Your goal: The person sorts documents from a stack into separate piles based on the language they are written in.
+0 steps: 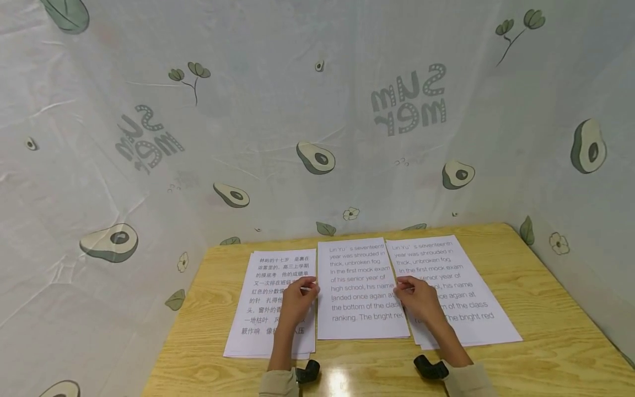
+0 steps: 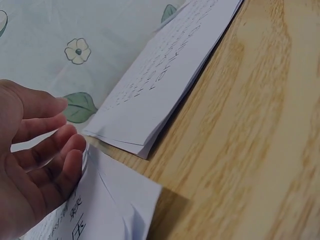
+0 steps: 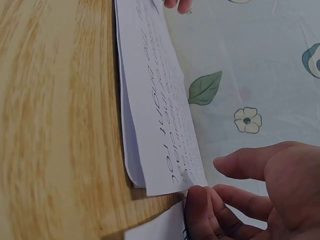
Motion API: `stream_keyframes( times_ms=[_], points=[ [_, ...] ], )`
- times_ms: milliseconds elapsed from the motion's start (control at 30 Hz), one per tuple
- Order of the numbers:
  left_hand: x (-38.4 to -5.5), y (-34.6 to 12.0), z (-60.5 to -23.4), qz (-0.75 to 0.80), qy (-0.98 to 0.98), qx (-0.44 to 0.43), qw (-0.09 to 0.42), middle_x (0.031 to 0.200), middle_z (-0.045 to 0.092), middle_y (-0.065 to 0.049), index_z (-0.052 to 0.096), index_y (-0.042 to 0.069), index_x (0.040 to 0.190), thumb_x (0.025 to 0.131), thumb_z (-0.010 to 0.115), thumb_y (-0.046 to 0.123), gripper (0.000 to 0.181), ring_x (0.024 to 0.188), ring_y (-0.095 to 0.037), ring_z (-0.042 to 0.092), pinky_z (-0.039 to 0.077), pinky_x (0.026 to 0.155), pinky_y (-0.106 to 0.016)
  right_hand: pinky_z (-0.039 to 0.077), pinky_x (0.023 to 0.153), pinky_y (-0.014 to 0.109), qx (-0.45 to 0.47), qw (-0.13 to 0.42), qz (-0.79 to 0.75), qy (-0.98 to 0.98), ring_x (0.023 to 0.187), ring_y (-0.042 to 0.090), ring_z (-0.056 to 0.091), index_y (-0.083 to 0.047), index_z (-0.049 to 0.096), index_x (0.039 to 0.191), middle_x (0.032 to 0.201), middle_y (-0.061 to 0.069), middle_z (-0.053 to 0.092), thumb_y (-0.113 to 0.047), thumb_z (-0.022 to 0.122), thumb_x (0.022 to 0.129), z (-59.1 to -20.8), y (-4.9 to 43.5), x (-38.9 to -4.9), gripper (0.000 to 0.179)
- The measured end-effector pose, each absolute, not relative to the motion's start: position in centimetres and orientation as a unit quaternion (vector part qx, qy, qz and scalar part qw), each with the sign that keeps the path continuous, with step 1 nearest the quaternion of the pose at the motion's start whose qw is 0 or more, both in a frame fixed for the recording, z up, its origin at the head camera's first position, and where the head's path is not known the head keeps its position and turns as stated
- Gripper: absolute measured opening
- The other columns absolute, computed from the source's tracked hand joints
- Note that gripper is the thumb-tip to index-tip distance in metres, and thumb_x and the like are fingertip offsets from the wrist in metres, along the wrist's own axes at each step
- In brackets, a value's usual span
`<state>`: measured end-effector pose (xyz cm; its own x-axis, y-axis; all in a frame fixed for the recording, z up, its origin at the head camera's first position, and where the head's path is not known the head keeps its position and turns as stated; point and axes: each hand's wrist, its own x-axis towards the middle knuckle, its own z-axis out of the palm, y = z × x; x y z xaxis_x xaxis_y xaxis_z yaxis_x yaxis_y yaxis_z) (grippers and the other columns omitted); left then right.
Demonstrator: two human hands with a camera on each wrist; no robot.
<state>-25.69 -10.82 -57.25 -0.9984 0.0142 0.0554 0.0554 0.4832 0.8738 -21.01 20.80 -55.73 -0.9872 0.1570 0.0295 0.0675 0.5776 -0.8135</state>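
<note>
Three stacks of printed paper lie side by side. The left stack [image 1: 250, 344] carries Chinese characters; the middle stack [image 1: 361, 330] and right stack [image 1: 478, 332] carry English text. My left hand [image 1: 299, 300] is over the right edge of the left stack, its loosely bent fingers by the gap beside the middle one. In the left wrist view, the thumb stands apart and nothing lies between it and the fingers. Over the gap between the middle and right stacks is my right hand [image 1: 419, 298]. Its fingertips [image 3: 199, 197] are right at the middle stack's corner, thumb apart.
The stacks lie on a wood-grain table [image 1: 198, 309]. A pale curtain [image 1: 268, 121] printed with avocados and leaves hangs behind and beside it. Black wrist devices sit near both cuffs, the left device [image 1: 308, 371] and the right device [image 1: 430, 367].
</note>
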Motion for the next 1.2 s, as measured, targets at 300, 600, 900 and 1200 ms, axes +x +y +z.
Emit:
stream_keyframes(
  times_ms=[300,600,900,1200],
  points=[
    [-25.7,-10.5,-57.7,-0.47,-0.882,-0.024,0.024,0.102,0.074,-0.004,0.077,0.004,0.123,0.095,0.079,0.016,0.03,0.087,-0.013,0.063,0.052,0.072,-0.021,0.053,0.078,0.031,-0.051,0.046,0.433,-0.899,0.094,0.025,0.071,0.009,0.071,0.13,0.106,0.015,0.076,-0.015,0.072,0.097,-56.4,20.7,-21.3,0.04],
    [-25.7,-9.8,-57.8,-0.419,-0.907,-0.038,0.036,0.101,0.068,-0.004,0.078,0.002,0.123,0.094,0.079,0.018,0.033,0.084,-0.013,0.055,0.046,0.075,-0.025,0.048,0.075,0.031,-0.035,0.041,0.421,-0.906,0.087,0.021,0.062,0.011,0.071,0.13,0.104,0.016,0.071,-0.014,0.072,0.098,-56.2,20.4,-21.2,0.04],
    [-25.6,-9.6,-57.9,-0.423,-0.905,-0.022,0.028,0.102,0.067,-0.003,0.079,0.005,0.123,0.094,0.079,0.019,0.032,0.084,-0.013,0.056,0.047,0.072,-0.024,0.049,0.079,0.034,-0.04,0.036,0.428,-0.902,0.092,0.024,0.065,0.008,0.07,0.133,0.113,0.02,0.072,-0.015,0.071,0.098,-56.1,20.3,-21.1,0.042],
    [-25.9,-10.1,-57.9,-0.437,-0.899,-0.016,0.037,0.098,0.068,-0.006,0.078,0.003,0.124,0.095,0.078,0.015,0.032,0.084,-0.015,0.056,0.048,0.073,-0.026,0.055,0.081,0.035,-0.042,0.042,0.431,-0.9,0.099,0.031,0.072,0.008,0.07,0.133,0.113,0.02,0.074,-0.015,0.073,0.098,-55.8,20.6,-21.1,0.042]
  ],
)
